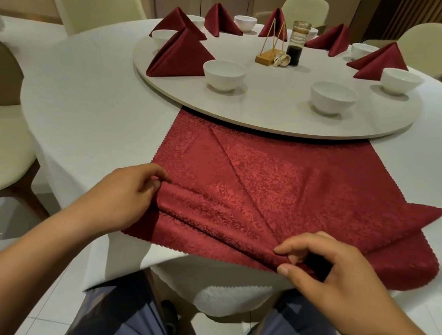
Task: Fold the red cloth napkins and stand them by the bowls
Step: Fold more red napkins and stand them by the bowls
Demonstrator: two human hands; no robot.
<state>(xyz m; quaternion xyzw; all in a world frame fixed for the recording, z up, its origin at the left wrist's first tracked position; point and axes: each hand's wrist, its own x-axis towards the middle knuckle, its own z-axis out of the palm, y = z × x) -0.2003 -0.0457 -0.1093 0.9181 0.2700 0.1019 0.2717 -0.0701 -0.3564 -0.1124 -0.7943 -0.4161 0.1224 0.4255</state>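
A red patterned cloth napkin [284,177] lies partly folded on the white tablecloth at the near edge, its far edge tucked under the turntable [280,113]. My left hand [125,195] pinches a raised fold at the napkin's left side. My right hand [330,274] pinches the same fold near the front right. Several folded red napkins stand on the turntable, the nearest [179,56] at the left beside a white bowl [223,74]. Another white bowl [333,96] stands at the near right with no napkin next to it.
More white bowls ring the turntable, one at the right [400,80]. At its centre stand a dark sauce jar [296,44] and a wooden stand [269,56]. Cream chairs [95,5] surround the round table. My legs show below the table edge.
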